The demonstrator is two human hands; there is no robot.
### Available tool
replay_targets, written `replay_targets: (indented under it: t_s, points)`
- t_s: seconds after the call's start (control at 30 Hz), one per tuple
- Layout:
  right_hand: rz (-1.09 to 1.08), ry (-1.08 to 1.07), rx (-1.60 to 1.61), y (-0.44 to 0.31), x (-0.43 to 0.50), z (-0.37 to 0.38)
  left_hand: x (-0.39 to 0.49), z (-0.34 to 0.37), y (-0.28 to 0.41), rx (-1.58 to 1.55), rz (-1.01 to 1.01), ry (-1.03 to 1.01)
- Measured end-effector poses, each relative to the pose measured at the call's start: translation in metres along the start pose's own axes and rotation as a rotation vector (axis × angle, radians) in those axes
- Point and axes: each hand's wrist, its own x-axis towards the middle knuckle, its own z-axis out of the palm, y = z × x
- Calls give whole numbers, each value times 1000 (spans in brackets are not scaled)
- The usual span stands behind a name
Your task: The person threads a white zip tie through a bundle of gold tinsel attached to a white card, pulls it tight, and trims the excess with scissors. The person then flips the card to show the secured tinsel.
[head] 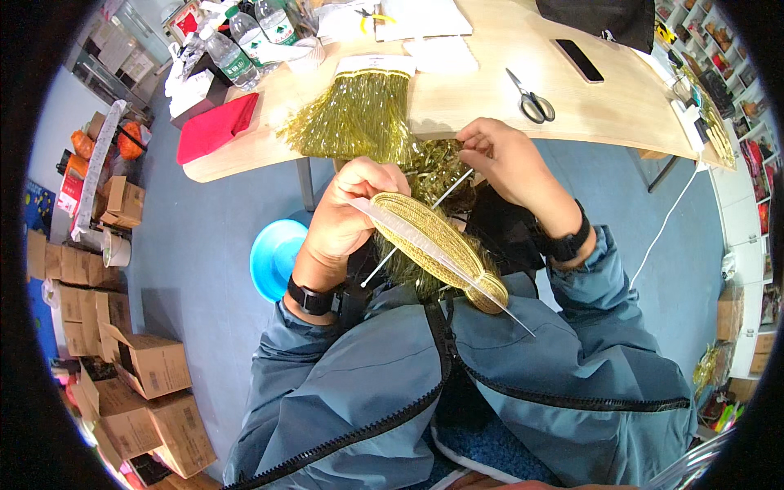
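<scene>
My left hand point(352, 205) pinches the upper end of a gold braided oval piece point(429, 239), which has a translucent strip point(422, 242) lying along it. A thin white stick point(453, 187) runs crosswise behind that piece. My right hand point(499, 156) is raised beside the stick's upper end, thumb and forefinger close together; whether they grip anything is unclear. Gold tinsel point(438, 168) lies bunched below the hands, partly hidden. On the table's near edge hangs a gold tinsel fringe point(373, 113) with a white top band.
On the wooden table point(453, 98) are black-handled scissors point(531, 101), a phone point(579, 61), a red cloth point(217, 128), water bottles point(233, 58) and yellow-handled pliers point(372, 19). A blue basin point(275, 260) is at the left. Cardboard boxes point(153, 364) stand along the far left.
</scene>
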Motion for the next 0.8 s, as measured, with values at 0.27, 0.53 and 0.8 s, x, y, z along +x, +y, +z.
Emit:
replay_targets:
  t_s: [0.27, 0.53, 0.8]
  points:
    - [-12, -256, 978, -31, -49, 12, 1, 0, -7, 56, -4, 9]
    - [-158, -194, 973, -29, -48, 24, 1, 10, -8, 183, -145, 130]
    - [-179, -129, 1127, -23, -48, 22, 7, 21, -26, 185, -13, 177]
